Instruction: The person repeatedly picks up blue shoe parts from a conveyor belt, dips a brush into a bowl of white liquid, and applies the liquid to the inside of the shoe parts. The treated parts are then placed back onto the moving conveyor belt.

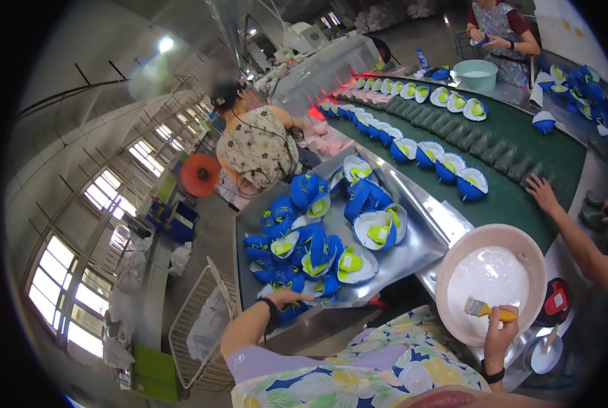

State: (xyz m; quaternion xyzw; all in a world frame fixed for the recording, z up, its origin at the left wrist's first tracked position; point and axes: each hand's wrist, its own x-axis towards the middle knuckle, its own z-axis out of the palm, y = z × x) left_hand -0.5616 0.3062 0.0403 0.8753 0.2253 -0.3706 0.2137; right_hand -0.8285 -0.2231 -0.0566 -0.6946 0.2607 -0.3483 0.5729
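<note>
Fingers of the right hand (500,331) grip a yellow-handled brush (484,310), lying level over the white basin (453,268), bristles pointing left. Left hand (287,297) rests, fingers loosely spread, on blue shoe uppers (304,255) in the metal tray (426,238).

Left hand (287,296): fingertips hidden among blue shoe pieces (297,309), lower centre.
Brush (479,309): handle covered by right hand (500,332), lower right.
Co-worker's arm (586,255): cut off at right rim.
Frame corners: black, nothing visible.
</note>
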